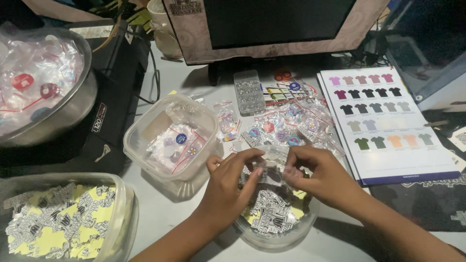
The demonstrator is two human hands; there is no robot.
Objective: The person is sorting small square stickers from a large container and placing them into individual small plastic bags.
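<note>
My left hand (pixel 229 184) and my right hand (pixel 320 175) meet over a clear round bowl (pixel 276 237) of black-and-white stickers on yellow backing. Both pinch a small clear plastic bag (pixel 273 170) held between their fingertips, with something dark inside it. Just beyond the hands lies a heap of small zip bags with round pins (pixel 291 127). A clear square tub (pixel 171 138) with a few more bagged pins stands to the left of my left hand.
A metal bowl (pixel 73 104) of bagged pins sits at far left on a black box (pixel 119 82). A tub of stickers (pixel 63 218) is at near left. A shirt colour chart (pixel 388 123), a clear compartment case (pixel 249 92) and a monitor (pixel 272 24) lie beyond.
</note>
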